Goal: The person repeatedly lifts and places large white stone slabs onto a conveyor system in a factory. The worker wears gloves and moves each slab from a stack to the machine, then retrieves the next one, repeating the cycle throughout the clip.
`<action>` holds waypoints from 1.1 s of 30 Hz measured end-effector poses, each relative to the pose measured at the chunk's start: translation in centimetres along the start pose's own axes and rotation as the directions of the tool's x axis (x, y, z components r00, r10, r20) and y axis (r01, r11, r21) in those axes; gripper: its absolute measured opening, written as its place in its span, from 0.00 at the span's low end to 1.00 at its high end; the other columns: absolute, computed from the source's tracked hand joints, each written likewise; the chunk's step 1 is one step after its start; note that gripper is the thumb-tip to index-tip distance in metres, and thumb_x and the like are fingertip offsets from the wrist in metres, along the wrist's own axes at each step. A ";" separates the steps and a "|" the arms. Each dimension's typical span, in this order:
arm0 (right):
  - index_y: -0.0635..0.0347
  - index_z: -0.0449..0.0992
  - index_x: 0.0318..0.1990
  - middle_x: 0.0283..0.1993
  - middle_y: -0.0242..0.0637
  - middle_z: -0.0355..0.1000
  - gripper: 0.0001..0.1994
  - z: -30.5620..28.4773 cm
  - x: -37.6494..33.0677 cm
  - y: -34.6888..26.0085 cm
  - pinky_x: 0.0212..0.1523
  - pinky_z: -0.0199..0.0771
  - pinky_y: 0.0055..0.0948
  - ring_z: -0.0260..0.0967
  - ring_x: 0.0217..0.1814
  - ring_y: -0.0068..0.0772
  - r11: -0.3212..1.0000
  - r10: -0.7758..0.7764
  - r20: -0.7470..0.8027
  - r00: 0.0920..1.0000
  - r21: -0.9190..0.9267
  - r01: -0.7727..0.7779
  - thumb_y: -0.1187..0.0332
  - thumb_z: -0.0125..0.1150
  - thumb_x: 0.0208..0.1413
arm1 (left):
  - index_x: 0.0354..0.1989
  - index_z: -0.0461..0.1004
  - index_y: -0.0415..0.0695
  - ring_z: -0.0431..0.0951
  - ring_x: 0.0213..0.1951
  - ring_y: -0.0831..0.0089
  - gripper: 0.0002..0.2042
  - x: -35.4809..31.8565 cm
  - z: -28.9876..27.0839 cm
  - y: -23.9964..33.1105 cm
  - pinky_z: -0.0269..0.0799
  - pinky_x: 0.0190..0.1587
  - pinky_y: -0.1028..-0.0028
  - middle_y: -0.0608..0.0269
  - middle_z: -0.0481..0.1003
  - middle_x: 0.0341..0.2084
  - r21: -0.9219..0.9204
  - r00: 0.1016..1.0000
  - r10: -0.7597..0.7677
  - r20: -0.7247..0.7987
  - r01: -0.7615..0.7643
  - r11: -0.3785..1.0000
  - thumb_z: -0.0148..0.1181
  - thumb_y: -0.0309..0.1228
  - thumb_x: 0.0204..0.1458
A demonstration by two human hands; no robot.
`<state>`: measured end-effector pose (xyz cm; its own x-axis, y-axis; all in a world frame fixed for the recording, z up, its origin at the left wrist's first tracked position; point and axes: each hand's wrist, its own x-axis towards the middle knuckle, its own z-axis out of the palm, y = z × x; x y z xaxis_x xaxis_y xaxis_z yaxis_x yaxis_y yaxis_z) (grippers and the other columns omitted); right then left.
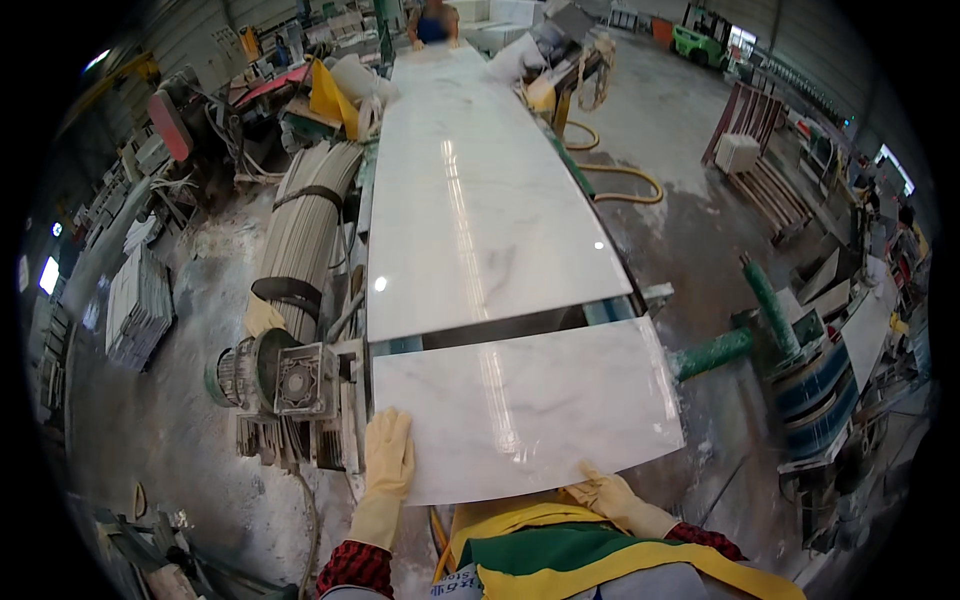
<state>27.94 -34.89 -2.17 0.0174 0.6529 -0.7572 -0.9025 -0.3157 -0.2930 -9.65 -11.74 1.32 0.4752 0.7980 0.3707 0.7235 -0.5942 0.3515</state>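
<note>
A glossy white marble slab (540, 400) with faint grey veins lies at the front end of a roller-table machine, its near edge close to my body. My left hand (389, 450), in a cream rubber glove, rests at the slab's left edge with its fingers stretched forward. At the near edge, right of the middle, my right hand (608, 497) wears the same kind of glove and has its fingers bent on the slab's rim. Beyond a narrow dark gap lies a much longer marble slab (480, 230). What my fingers do under the edge is hidden.
A motor with gearbox (285, 380) and strapped stone strips (305, 220) stand left. A green pipe (715, 352) juts out right, near a curved blue frame (815, 390). Another person (433, 25) stands at the table's far end. A green forklift (702, 40) is far right.
</note>
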 end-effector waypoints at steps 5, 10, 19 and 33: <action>0.72 0.70 0.68 0.68 0.50 0.75 0.24 -1.6 1.5 1.3 0.74 0.75 0.41 0.73 0.72 0.45 0.994 0.069 -0.098 0.993 -0.074 -0.076 0.60 0.59 0.77 | 0.68 0.76 0.43 0.69 0.70 0.34 0.25 2.4 -0.7 -0.4 0.60 0.74 0.42 0.37 0.72 0.68 0.082 0.992 0.122 0.036 -0.124 0.989 0.63 0.29 0.60; 0.66 0.76 0.64 0.63 0.46 0.79 0.23 -6.8 7.9 5.3 0.64 0.78 0.42 0.76 0.66 0.45 0.996 0.065 0.025 0.998 -0.060 -0.063 0.57 0.65 0.73 | 0.64 0.76 0.39 0.70 0.66 0.37 0.24 12.3 0.5 -2.7 0.59 0.71 0.38 0.37 0.71 0.67 0.276 0.954 0.290 0.076 -0.300 0.913 0.63 0.36 0.60; 0.59 0.80 0.64 0.59 0.54 0.81 0.20 -6.5 9.9 5.9 0.58 0.88 0.41 0.84 0.58 0.48 0.991 0.034 -0.002 0.999 -0.130 -0.034 0.58 0.61 0.74 | 0.55 0.82 0.38 0.85 0.46 0.52 0.31 23.8 13.5 -7.1 0.80 0.50 0.57 0.47 0.86 0.43 -0.298 0.664 0.006 0.747 0.328 0.897 0.70 0.57 0.60; 0.61 0.76 0.69 0.65 0.43 0.80 0.26 -7.4 -5.1 -12.7 0.63 0.84 0.38 0.82 0.60 0.40 0.801 -0.460 0.138 0.877 -0.361 0.477 0.62 0.72 0.66 | 0.28 0.77 0.35 0.64 0.24 0.67 0.29 22.3 -2.2 20.6 0.64 0.29 0.63 0.60 0.71 0.18 -0.250 0.972 -0.082 0.222 0.138 0.958 0.71 0.55 0.61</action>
<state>42.53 -39.34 1.10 0.3717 0.8127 -0.4488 -0.5593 -0.1898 -0.8069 14.73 -6.45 18.73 0.5135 0.8465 0.1408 0.6335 -0.4846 0.6032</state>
